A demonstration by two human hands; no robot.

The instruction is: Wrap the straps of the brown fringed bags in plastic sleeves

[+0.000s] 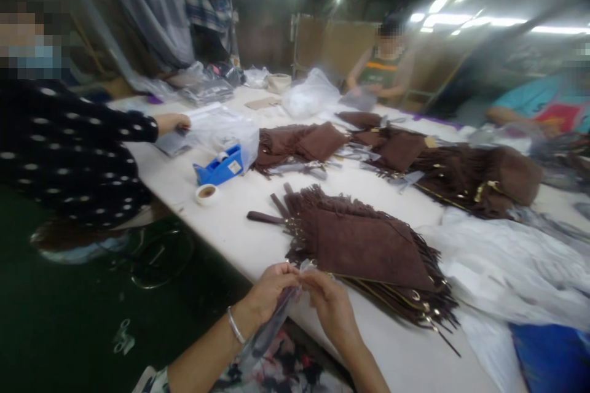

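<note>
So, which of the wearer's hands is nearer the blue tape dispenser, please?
Left: the left hand is in front and right of the dispenser, the right hand farther right.

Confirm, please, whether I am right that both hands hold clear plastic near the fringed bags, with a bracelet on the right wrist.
No: the head view shows the bracelet on the left wrist. The left hand and right hand hold clear plastic near the fringed bags.

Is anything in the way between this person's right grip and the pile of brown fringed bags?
Nothing visible: the fringed bags lie just beyond the right grip, which holds a clear plastic sleeve.
</note>
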